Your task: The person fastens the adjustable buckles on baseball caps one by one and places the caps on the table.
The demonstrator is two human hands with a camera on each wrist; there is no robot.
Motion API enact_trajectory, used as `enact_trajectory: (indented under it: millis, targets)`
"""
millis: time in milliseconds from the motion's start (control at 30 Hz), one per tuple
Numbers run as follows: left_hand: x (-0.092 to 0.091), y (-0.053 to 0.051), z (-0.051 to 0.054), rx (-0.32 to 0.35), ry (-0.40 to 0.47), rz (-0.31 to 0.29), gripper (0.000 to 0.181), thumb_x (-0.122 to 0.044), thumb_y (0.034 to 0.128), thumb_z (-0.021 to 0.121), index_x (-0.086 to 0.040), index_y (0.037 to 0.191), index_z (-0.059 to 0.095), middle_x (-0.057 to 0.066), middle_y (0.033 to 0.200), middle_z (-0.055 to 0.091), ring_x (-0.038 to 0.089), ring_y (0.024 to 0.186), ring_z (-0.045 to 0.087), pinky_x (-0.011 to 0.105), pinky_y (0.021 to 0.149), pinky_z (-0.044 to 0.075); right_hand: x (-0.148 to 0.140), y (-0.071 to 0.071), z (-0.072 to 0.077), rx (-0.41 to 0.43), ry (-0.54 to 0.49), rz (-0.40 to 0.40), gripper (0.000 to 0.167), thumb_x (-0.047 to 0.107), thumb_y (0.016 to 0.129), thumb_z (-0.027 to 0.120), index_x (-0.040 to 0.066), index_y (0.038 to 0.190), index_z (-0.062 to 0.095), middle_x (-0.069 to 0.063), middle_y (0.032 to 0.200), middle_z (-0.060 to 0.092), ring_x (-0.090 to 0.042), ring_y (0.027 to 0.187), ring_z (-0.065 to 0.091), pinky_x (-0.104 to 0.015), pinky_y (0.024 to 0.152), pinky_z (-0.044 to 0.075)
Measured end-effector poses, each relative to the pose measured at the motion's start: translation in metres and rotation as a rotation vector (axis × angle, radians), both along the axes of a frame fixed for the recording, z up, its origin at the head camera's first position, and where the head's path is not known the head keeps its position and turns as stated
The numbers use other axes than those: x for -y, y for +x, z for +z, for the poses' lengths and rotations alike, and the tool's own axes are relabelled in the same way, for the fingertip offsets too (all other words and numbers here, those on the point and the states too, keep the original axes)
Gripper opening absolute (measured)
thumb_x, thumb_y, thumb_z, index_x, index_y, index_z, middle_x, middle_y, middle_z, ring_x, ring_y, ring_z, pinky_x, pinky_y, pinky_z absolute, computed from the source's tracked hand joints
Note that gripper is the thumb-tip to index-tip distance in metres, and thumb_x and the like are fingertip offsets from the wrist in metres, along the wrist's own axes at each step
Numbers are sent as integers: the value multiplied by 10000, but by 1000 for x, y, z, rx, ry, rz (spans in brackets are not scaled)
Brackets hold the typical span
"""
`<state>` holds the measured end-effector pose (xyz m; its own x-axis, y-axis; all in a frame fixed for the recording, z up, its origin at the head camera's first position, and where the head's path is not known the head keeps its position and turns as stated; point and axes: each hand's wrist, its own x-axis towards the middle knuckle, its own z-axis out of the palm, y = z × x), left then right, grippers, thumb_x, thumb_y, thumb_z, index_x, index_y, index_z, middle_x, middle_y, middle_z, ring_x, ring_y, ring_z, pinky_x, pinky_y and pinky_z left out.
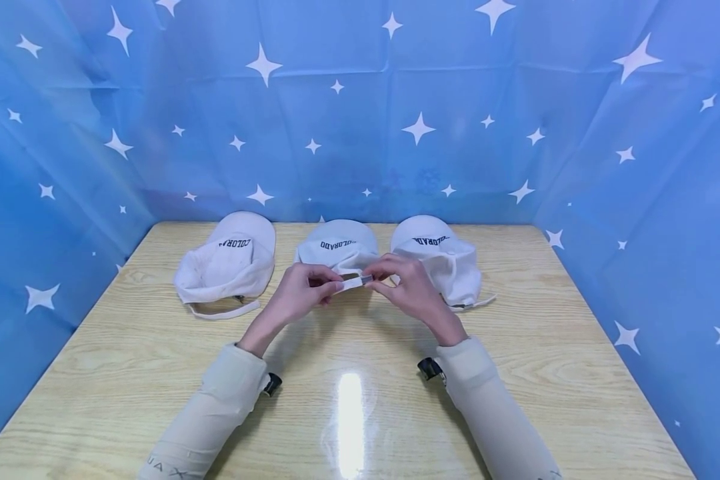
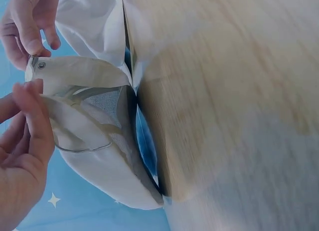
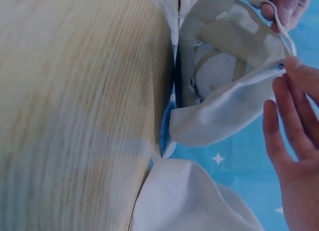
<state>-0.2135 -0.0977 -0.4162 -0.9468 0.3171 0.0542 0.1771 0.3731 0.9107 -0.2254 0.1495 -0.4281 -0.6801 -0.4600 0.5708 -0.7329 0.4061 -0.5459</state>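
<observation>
Between two other caps stands a white cap (image 1: 336, 233) with dark lettering, its rear side toward the hands. The left hand (image 1: 303, 290) pinches the cap's white strap (image 1: 352, 283) between thumb and fingers. At the strap's other end the right hand (image 1: 409, 285) pinches the metal buckle. In the left wrist view the left hand (image 2: 25, 146) is at one side of the cap's opening, with a small eyelet (image 2: 41, 65) near the other. The right wrist view shows the right hand's (image 3: 299, 126) thumb and index finger at the cap's edge (image 3: 234, 89), other fingers extended.
A white cap (image 1: 225, 263) with its strap hanging loose lies on the left of the wooden table (image 1: 156, 373). Another white cap (image 1: 450, 267) lies on the right, close to the right hand. A blue curtain (image 1: 360, 153) with white stars surrounds the table's back and sides.
</observation>
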Motion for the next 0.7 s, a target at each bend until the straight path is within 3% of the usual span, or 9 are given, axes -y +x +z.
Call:
enact_trajectory:
  millis: [100,267,533,700]
  targets:
    - [-1,1,0,-3,-24,14,98,-157,954,745,-71,945,792,252,795,712,186,613,625,217,525,465,0,1,0,31,3,7,203,78,848,838,79,1045,791,-62,985,771,-172,840,730,-320,785,612]
    - [-3,3,0,4,-43,24,98,-158,954,742,-75,945,792,266,797,710,213,608,624,212,520,458,2,2,-3,109,-18,7,198,71,860,828,67,1055,792,-78,985,779,-165,827,734,-299,770,619]
    - [-8,5,-4,-53,-33,37,100,-160,960,737,-82,942,798,246,760,705,191,578,605,219,506,441,6,4,-9,316,-140,-17,190,61,876,813,64,1065,795,-113,992,784,-201,809,727,-255,730,604]
    - [-10,5,-3,-69,-30,49,107,-166,973,724,-89,947,795,216,745,706,137,561,575,228,504,426,9,4,-11,481,-269,4,196,50,906,779,28,1101,777,-183,991,771,-303,803,742,-356,718,620]
